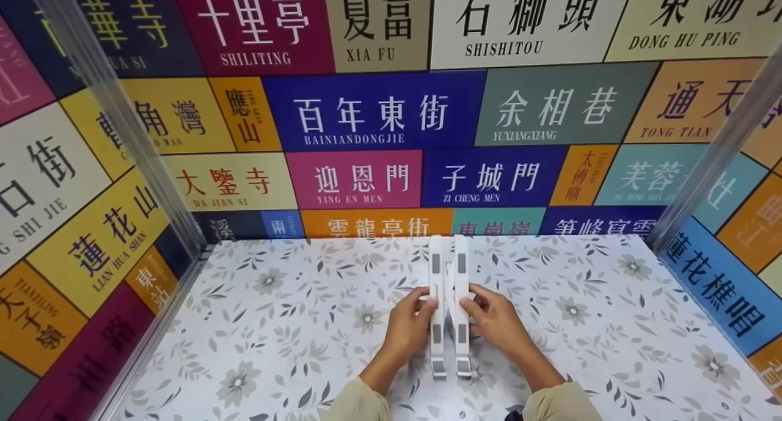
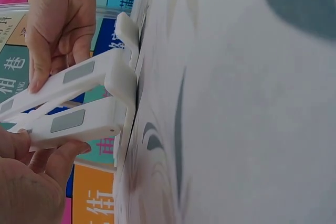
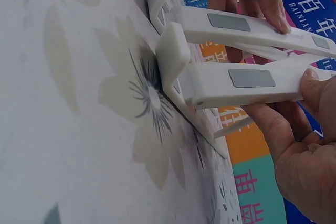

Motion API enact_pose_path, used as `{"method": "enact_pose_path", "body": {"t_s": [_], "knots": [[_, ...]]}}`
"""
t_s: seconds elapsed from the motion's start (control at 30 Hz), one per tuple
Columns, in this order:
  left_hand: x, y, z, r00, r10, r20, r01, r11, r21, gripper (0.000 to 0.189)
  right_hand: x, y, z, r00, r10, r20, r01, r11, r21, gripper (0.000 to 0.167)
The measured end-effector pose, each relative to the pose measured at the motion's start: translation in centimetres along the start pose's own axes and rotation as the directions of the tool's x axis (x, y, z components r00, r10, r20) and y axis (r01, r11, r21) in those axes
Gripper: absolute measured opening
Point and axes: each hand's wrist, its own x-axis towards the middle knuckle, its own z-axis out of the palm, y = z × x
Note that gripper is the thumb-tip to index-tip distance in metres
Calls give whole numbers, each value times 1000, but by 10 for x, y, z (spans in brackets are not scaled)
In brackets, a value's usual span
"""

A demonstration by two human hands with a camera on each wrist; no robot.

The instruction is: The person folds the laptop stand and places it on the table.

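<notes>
A white folding laptop stand (image 1: 462, 341) stands on the table, its two long arms side by side with a narrow gap between them. Grey rubber patches (image 3: 252, 78) line the tops of the arms, and upturned lips (image 2: 122, 80) close off the near ends. My left hand (image 1: 408, 324) grips the left arm between thumb and fingers. On the other side, my right hand (image 1: 496, 318) pinches the right arm the same way, thumb on top and fingers beneath in the right wrist view. Thin cross struts (image 3: 262, 51) show between the arms.
The table (image 1: 293, 335) wears a white cover printed with grey leaves and flowers. Behind it and at both sides rise panels (image 1: 372, 112) of coloured place-name signs. Clear plastic-like posts (image 1: 712, 121) stand at the back corners.
</notes>
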Motion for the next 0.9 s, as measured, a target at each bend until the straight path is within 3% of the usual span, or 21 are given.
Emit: {"method": "enact_pose_path", "body": {"t_s": [0.6,0.9], "knots": [[-1,1,8,1000,8,30,-7,999,-35,20,-1,-6,13,999,42,-24,-43,999,-23,38],[0,0,9,999,13,42,-11,999,-45,20,-1,-3,12,999,21,-26,-22,1000,-8,38]]}}
